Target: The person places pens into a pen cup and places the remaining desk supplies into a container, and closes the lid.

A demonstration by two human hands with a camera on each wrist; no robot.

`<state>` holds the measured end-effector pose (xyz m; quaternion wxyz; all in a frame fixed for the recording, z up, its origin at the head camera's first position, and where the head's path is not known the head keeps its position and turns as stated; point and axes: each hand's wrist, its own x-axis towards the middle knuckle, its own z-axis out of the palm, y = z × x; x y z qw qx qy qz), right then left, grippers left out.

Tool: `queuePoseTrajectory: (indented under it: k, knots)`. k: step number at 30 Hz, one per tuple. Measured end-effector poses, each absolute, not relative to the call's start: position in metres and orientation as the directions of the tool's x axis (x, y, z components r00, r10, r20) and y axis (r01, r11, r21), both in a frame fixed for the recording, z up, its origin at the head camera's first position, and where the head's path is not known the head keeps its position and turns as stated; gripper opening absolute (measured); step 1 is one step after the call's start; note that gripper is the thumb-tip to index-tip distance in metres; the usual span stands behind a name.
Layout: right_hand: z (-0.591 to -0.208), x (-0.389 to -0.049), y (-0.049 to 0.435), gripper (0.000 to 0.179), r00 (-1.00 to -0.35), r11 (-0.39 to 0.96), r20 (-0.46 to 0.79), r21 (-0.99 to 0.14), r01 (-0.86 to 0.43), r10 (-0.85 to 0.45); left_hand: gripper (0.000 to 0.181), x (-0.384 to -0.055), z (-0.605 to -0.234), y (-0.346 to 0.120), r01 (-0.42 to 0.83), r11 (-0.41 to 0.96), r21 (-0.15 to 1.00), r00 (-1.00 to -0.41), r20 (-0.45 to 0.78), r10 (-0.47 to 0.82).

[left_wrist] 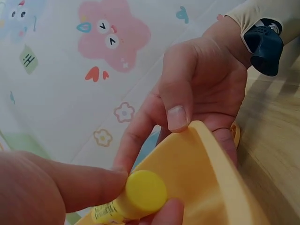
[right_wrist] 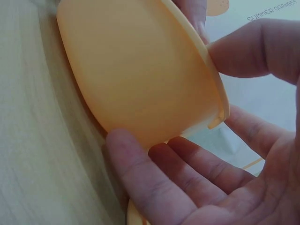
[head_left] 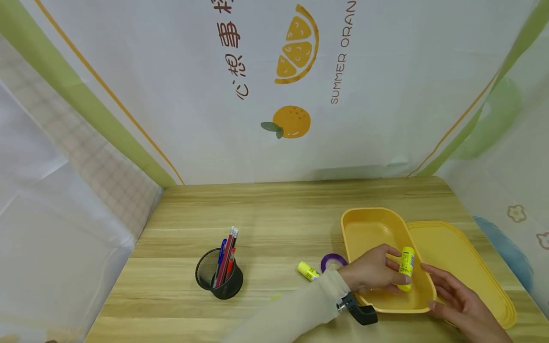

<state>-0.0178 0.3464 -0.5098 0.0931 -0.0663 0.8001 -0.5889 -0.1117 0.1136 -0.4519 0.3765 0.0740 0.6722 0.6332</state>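
Note:
My left hand (head_left: 377,269) pinches a yellow glue stick (head_left: 406,267) between thumb and fingers, inside the outline of a yellow plastic box (head_left: 349,233). Close up in the left wrist view, the glue stick (left_wrist: 146,191) shows its round yellow end, beside the box wall (left_wrist: 187,161). My right hand (head_left: 465,302) grips the box at its near right corner. In the right wrist view its thumb (right_wrist: 253,51) lies at the rim while the other fingers (right_wrist: 154,180) spread along the outside of the wall.
The box's yellow lid (head_left: 461,267) lies flat on the right. Left of the box are a purple tape roll (head_left: 328,259) and a second glue stick (head_left: 308,271), partly behind my sleeve. A black mesh pen holder (head_left: 229,288) with several pens and pencils stands farther left on the wooden table (head_left: 171,276).

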Motion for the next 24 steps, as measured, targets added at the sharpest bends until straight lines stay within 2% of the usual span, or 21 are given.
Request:
queuePoseTrajectory:
  k: [5, 15, 24]
  knots:
    - [-0.509, -0.019, 0.346, 0.066, -0.976, 0.307, -0.115, -0.950, 0.053, -0.188, 0.049, -0.109, -0.453, 0.120, -0.333, 0.267, 0.904, -0.739, -0.426, 0.522]
    - [-0.511, -0.019, 0.346, 0.068, -0.976, 0.283, -0.085, -0.959, 0.026, -0.199, 0.060, -0.105, -0.456, 0.128, -0.192, 0.505, 0.841, -0.776, -0.446, 0.447]
    - [-0.511, -0.021, 0.348, 0.067, -0.971, 0.245, -0.106, -0.968, 0.052, -0.214, 0.066, -0.106, -0.456, 0.122, -0.199, 0.462, 0.864, -0.750, -0.438, 0.495]
